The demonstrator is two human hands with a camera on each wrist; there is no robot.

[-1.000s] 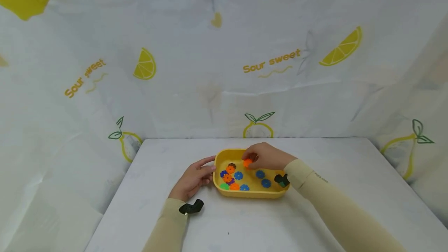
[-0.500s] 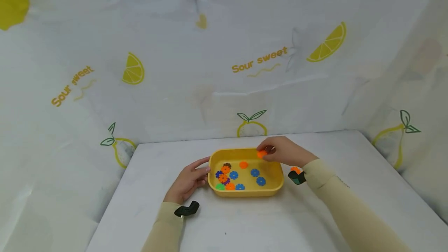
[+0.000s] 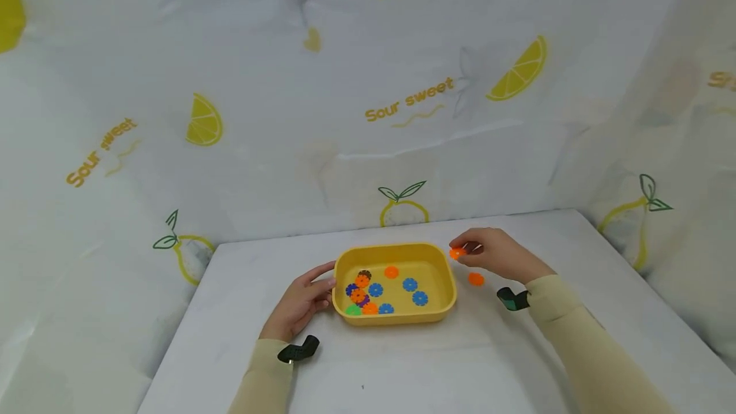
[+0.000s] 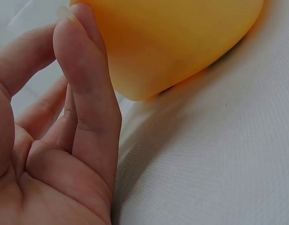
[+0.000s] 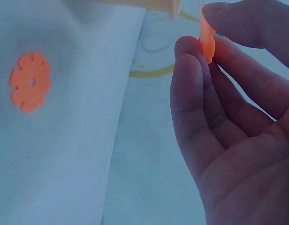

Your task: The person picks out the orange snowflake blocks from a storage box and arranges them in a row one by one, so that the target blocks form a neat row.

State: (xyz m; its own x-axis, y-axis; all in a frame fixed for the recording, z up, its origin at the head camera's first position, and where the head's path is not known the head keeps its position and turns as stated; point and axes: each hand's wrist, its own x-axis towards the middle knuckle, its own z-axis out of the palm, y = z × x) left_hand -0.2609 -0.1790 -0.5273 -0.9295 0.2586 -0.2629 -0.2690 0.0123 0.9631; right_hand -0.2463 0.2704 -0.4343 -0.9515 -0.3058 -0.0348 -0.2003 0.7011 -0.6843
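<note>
A yellow plastic tray (image 3: 397, 319) stands on the white table with several flower-shaped plastic discs inside. My left hand (image 3: 299, 302) is at its left end, thumb at the rim; in the left wrist view thumb and a finger meet at the edge of the tray (image 4: 182, 42). Just past the right end of the tray, my right hand (image 3: 497, 254) pinches an orange notched disc (image 5: 208, 40) between thumb and fingertips. On the table beneath that hand lies another orange disc (image 3: 476, 279), seen flat in the right wrist view with its centre hole.
Inside the tray, blue discs (image 3: 420, 298) lie mid and right, an orange disc (image 3: 391, 271) near the back. A mixed cluster with a green disc (image 3: 353, 310) fills the left side. Behind the table (image 3: 402, 369) hangs a lemon-print cloth (image 3: 322, 190).
My right hand moves from over the tray to the right, past its rim, carrying the orange disc. The orange disc on the table comes into full view. My left hand stays at the tray.
</note>
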